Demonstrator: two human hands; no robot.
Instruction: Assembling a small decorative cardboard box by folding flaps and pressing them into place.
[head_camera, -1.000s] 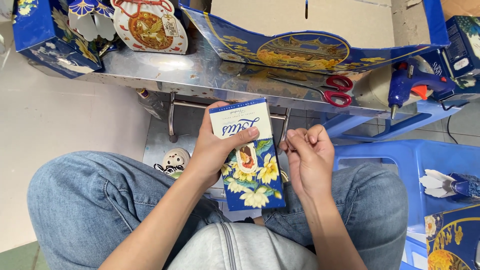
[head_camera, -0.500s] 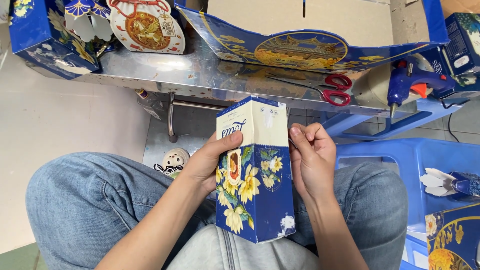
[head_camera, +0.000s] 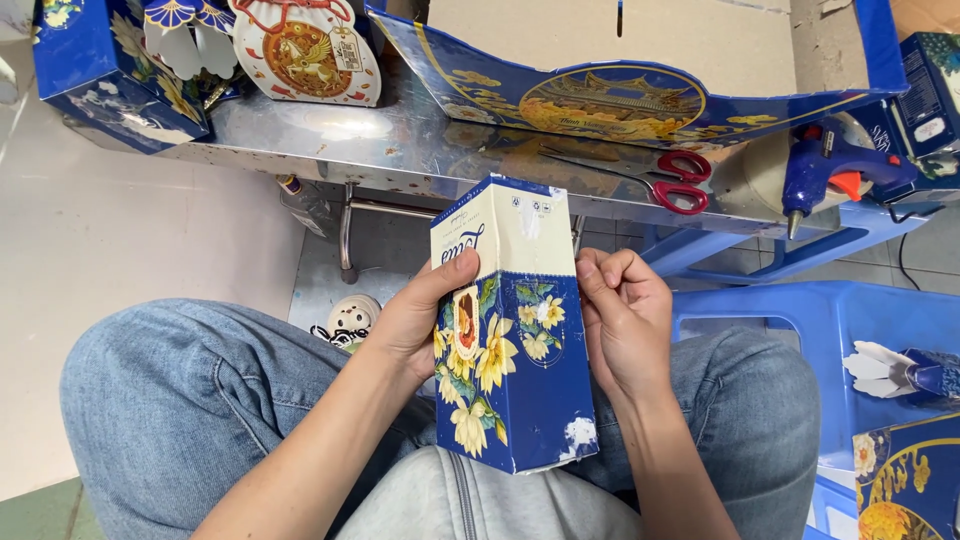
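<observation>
Now your left hand (head_camera: 415, 325) grips the blue floral carton (head_camera: 510, 330) at centre frame, thumb pressed on its cream top panel. A second ago it lay flat-faced; it has since turned edge-on, showing two sides. Your right hand (head_camera: 625, 320) rests on its right edge, fingers (head_camera: 600, 285) curled together there. Red scissors (head_camera: 670, 180) and a blue glue gun (head_camera: 840, 165) lie on the metal desk (head_camera: 400, 140), upper right.

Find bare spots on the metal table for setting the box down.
Free: shiny metal tabletop between the white fan-print pouch and the red-handled scissors. Crowded: left end by the blue box; right end by the blue glue gun.
</observation>
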